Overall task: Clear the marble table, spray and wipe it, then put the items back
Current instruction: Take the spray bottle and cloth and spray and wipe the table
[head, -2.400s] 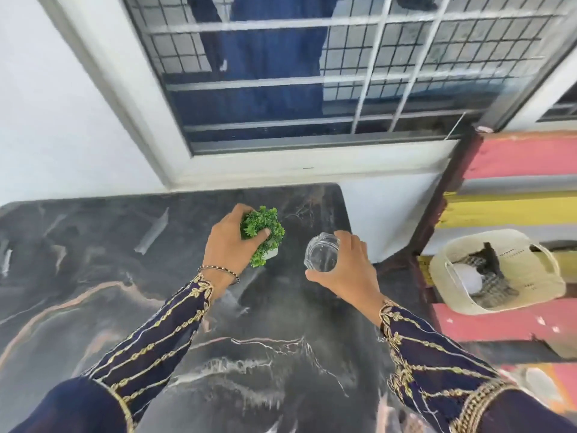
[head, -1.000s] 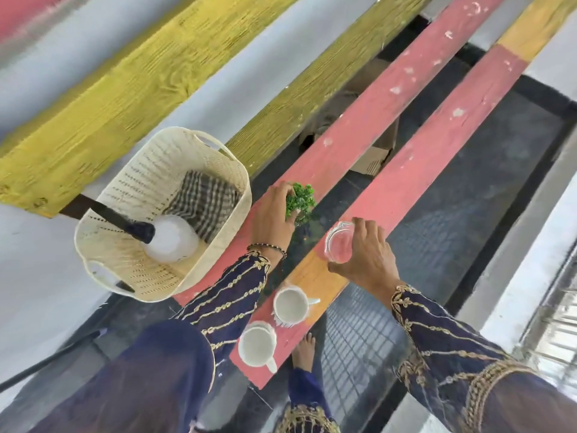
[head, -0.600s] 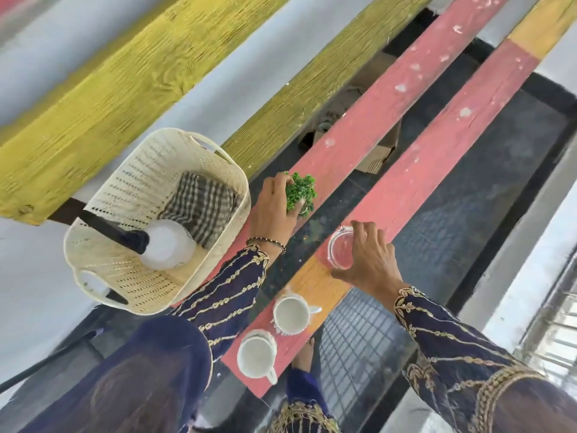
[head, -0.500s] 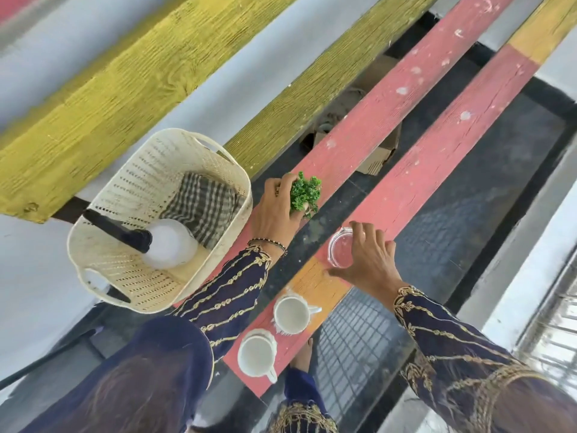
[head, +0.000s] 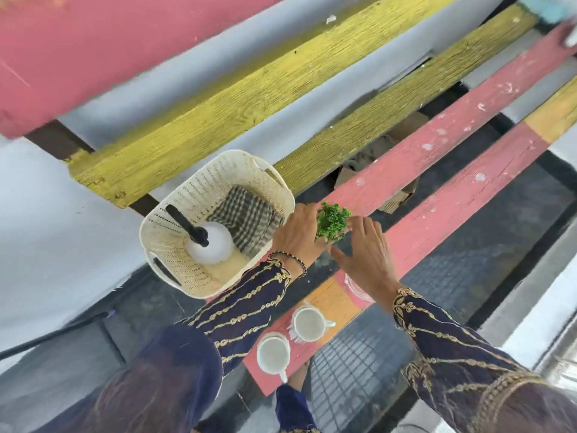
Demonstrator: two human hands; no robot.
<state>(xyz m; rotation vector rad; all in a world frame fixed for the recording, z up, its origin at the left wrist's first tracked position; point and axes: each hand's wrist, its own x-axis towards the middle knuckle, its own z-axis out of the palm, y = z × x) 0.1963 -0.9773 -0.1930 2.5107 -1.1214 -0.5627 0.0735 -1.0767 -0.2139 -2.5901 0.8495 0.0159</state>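
- Over the painted wooden bench (head: 443,201), the left hand (head: 299,235) is gripping the small green plant (head: 332,221), fingers curled around its left side.
- The right hand (head: 367,259) is reaching in beside the plant, fingers spread and holding nothing; whether its fingertips are touching the foliage I cannot tell.
- A clear glass (head: 354,287) is sitting on the red slat, mostly hidden under the right wrist.
- Two white cups (head: 309,323) are standing on the same slat, nearer the person.
- A cream basket (head: 175,245) is resting just left of the left hand, holding a white spray bottle (head: 209,246) and a checked cloth (head: 246,220).
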